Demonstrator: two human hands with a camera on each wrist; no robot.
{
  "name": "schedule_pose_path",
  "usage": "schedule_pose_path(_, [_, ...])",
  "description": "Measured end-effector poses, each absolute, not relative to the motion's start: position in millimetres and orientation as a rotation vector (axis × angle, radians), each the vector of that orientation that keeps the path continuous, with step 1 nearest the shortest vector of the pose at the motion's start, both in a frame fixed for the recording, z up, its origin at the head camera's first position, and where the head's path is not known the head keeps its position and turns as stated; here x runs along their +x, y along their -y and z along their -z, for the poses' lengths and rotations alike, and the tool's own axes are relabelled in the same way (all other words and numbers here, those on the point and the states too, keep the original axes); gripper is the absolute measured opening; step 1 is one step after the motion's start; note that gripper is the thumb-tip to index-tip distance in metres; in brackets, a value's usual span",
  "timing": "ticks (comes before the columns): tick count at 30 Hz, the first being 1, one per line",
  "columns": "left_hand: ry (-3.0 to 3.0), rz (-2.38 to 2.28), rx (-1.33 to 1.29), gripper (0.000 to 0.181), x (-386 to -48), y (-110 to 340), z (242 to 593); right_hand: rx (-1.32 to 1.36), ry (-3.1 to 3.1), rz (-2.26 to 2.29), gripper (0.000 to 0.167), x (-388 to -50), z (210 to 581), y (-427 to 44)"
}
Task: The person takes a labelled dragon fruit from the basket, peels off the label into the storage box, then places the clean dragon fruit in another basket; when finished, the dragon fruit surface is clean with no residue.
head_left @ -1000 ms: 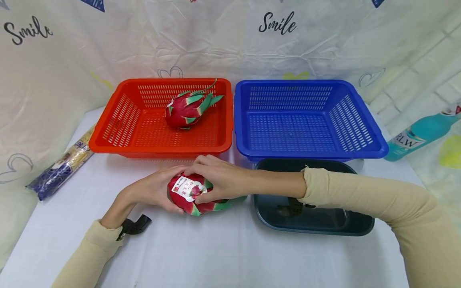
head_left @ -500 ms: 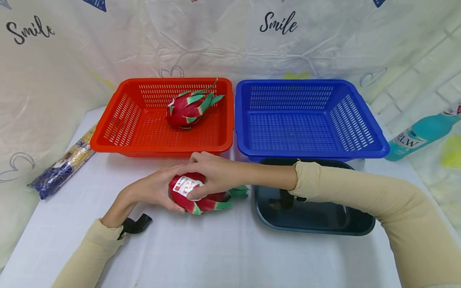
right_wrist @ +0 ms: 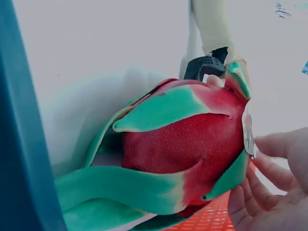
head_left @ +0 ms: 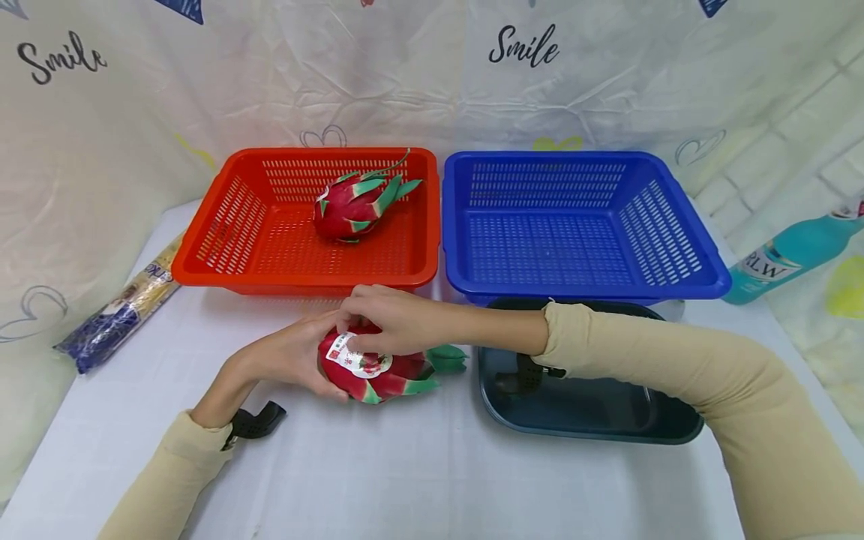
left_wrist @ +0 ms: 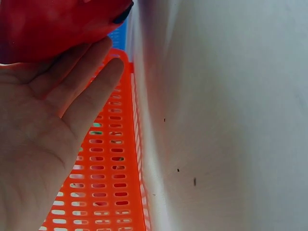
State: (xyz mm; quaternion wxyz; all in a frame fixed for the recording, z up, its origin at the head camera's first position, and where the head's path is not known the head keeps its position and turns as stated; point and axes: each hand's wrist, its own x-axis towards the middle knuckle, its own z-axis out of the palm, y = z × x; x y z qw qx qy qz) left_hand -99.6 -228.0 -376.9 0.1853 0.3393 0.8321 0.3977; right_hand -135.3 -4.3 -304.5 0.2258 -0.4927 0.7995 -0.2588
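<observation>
A red dragon fruit (head_left: 405, 371) with green-tipped scales lies on its side in front of the red basket, leaves to the right. My left hand (head_left: 297, 352) grips its left end, thumb in front and fingers round the far side. In the left wrist view, that hand's fingers (left_wrist: 91, 96) lie under and against the red skin. My right hand (head_left: 391, 319) curls over the fruit's upper left, its thumb on the white label (head_left: 358, 360). The right wrist view has the thumb (right_wrist: 272, 143) at the label's edge; whether it pinches that edge is unclear.
Another dragon fruit (head_left: 347, 214) sits in the red basket (head_left: 304, 281). The blue basket (head_left: 580, 289) stands to its right. A dark tray (head_left: 587, 431) lies under my right forearm. A pasta packet (head_left: 121, 311) is at the left, a turquoise bottle (head_left: 790, 251) at the right.
My right hand has shifted slightly left, and its thumb has moved from the label's lower part up to its upper edge. More of the fruit's leaves show. The left hand keeps its hold.
</observation>
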Motion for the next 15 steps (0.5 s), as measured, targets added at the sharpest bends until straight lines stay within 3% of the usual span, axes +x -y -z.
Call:
schedule_pose_path(6, [-2.348, -1.119, 0.984, 0.085, -100.1, 227.0, 376.5, -1.33, -2.258, 0.796, 0.007, -133.6, 307.7, 9.4])
schedule_pose_path(15, [-2.377, -1.088, 0.973, 0.082, -98.9, 226.3, 375.9, -1.331, -2.292, 0.785, 0.006, -128.2, 306.4, 11.2])
